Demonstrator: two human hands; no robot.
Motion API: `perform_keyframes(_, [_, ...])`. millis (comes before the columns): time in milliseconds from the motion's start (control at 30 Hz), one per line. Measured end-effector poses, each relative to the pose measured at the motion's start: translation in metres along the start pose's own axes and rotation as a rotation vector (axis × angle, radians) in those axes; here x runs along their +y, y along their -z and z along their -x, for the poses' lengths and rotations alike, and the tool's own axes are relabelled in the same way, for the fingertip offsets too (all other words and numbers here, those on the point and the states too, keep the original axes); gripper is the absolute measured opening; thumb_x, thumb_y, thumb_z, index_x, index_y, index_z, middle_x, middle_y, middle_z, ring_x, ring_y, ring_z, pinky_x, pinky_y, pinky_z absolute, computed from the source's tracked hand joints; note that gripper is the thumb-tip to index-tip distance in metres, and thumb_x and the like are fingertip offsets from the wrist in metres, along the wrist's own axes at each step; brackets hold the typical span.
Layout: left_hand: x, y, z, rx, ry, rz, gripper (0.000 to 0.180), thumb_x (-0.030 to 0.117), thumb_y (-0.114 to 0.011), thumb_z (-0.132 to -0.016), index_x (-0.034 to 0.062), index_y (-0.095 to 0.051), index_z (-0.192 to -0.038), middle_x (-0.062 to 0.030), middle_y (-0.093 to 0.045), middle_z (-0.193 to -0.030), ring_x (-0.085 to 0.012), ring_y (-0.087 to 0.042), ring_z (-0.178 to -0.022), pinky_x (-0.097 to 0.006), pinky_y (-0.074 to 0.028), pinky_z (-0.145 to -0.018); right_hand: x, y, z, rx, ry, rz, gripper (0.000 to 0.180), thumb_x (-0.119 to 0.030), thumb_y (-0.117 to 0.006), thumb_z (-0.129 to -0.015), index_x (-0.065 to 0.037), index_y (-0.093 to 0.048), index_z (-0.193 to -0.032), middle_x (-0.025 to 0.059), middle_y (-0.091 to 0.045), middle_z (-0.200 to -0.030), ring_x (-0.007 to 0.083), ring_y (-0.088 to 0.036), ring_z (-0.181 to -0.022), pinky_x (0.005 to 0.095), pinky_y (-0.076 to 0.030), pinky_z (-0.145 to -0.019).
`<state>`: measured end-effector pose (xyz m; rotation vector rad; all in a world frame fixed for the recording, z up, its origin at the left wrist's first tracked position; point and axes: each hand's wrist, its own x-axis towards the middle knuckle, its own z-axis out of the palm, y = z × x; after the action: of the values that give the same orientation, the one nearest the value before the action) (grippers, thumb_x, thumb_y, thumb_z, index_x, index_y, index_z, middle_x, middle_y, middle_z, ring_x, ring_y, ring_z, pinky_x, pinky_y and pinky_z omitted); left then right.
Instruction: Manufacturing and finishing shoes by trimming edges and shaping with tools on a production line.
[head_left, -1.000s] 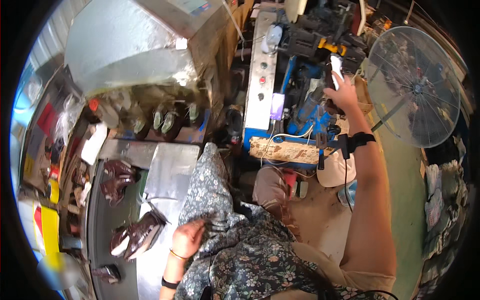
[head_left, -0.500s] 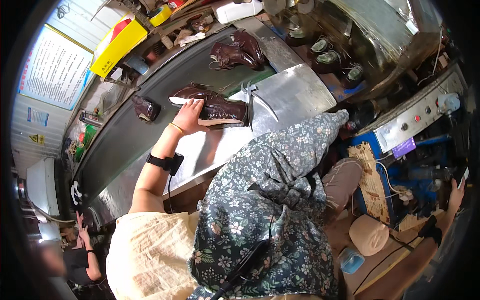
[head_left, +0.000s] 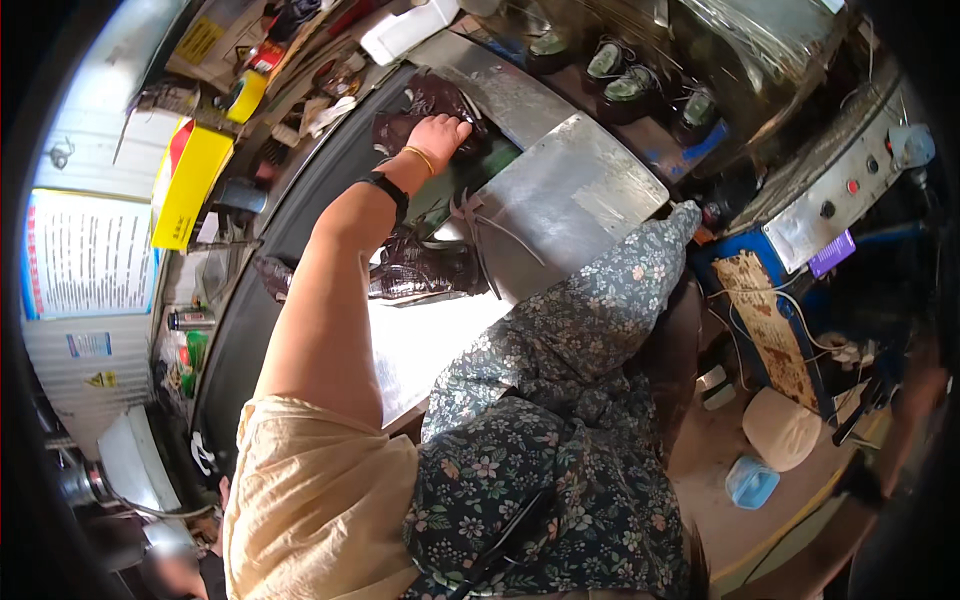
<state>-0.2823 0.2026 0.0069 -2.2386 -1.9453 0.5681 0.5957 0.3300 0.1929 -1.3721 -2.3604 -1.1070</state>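
Note:
My left hand (head_left: pixel 440 140) reaches over the bench to a pair of glossy dark brown leather shoes (head_left: pixel 438 97) at its far end. Its fingers curl over one of them, and the hand partly hides the pair. Nearer to me, another dark brown shoe (head_left: pixel 425 268) lies on its side, partly behind my left forearm. Beside that shoe lie thin grey straps (head_left: pixel 503 228). A further dark shoe (head_left: pixel 273 277) shows left of my forearm. At the right rim, beside the blue machine, my right hand (head_left: pixel 922 388) is dim and smeared; its fingers cannot be made out.
A metal plate (head_left: pixel 575 180) lies on the bench next to a dark belt (head_left: pixel 310 215). Several shoes with pale laces stand on a shelf (head_left: pixel 570 85) behind. A control panel (head_left: pixel 835 200) rises at the right. A beige container (head_left: pixel 780 428) and a blue tub (head_left: pixel 752 483) are below.
My left hand has left the near shoe and moved forward to the far pair. My view has turned, and my right hand has shifted slightly downward at the right rim.

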Motion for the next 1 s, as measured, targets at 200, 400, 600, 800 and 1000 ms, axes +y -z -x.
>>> perform_keyframes(200, [-0.001, 0.079, 0.095, 0.313, 0.111, 0.213, 0.038, 0.007, -0.068, -0.069, 0.0078, -0.058, -0.105, -0.0115, -0.063, -0.104, -0.0319, -0.061, -0.099, -0.040, -0.051, -0.084, -0.322, 0.059, 0.014, -0.347, -0.160, -1.185, 0.022, -0.003, -0.065, -0.085, 0.000, -0.067, -0.106, 0.0192, -0.065, -0.115, 0.0273, -0.065, -0.101, 0.0333, -0.049, -0.089])
perform_keyframes(400, [0.111, 0.187, 0.209, 0.751, -0.461, 0.315, 0.027, 0.014, -0.070, -0.075, 0.0111, -0.063, -0.101, -0.0074, -0.068, -0.106, -0.0246, -0.066, -0.098, -0.038, -0.051, -0.089, -0.479, 0.091, -0.096, -0.725, -0.313, -2.317, 0.053, -0.021, -0.060, -0.097, -0.003, -0.039, -0.143, 0.0075, -0.060, -0.120, 0.0101, -0.058, -0.100, 0.0286, -0.048, -0.086])
perform_keyframes(600, [0.202, 0.159, 0.189, 0.920, -0.061, 0.835, 0.018, 0.016, -0.066, -0.087, 0.0082, -0.064, -0.104, -0.0102, -0.064, -0.117, -0.0222, -0.059, -0.111, -0.036, -0.044, -0.098, -0.469, 0.137, -0.115, -0.197, -0.342, -1.968, 0.027, -0.020, -0.066, -0.091, 0.000, -0.066, -0.109, 0.0040, -0.071, -0.092, 0.0085, -0.062, -0.086, 0.0256, -0.049, -0.078])
perform_keyframes(800, [0.269, 0.121, 0.075, -0.410, 0.146, 2.561, 0.042, 0.032, -0.047, -0.099, -0.0038, -0.057, -0.118, -0.0112, -0.065, -0.109, -0.0196, -0.062, -0.097, -0.031, -0.050, -0.088, -0.444, 0.183, -0.047, -0.183, -0.003, -1.378, 0.032, -0.030, -0.072, -0.082, -0.008, -0.069, -0.106, 0.0183, -0.068, -0.087, 0.0348, -0.067, -0.079, 0.0371, -0.054, -0.066])
perform_keyframes(1000, [0.287, 0.121, 0.078, -0.385, 0.445, 2.704, 0.054, 0.014, -0.071, -0.078, -0.0053, -0.052, -0.124, -0.0142, -0.058, -0.119, -0.0268, -0.058, -0.110, -0.030, -0.042, -0.100, -0.442, 0.158, -0.030, -0.427, -0.189, -1.602, 0.034, -0.025, -0.071, -0.085, -0.004, -0.067, -0.112, 0.0193, -0.069, -0.096, 0.0316, -0.069, -0.090, 0.0339, -0.054, -0.077])
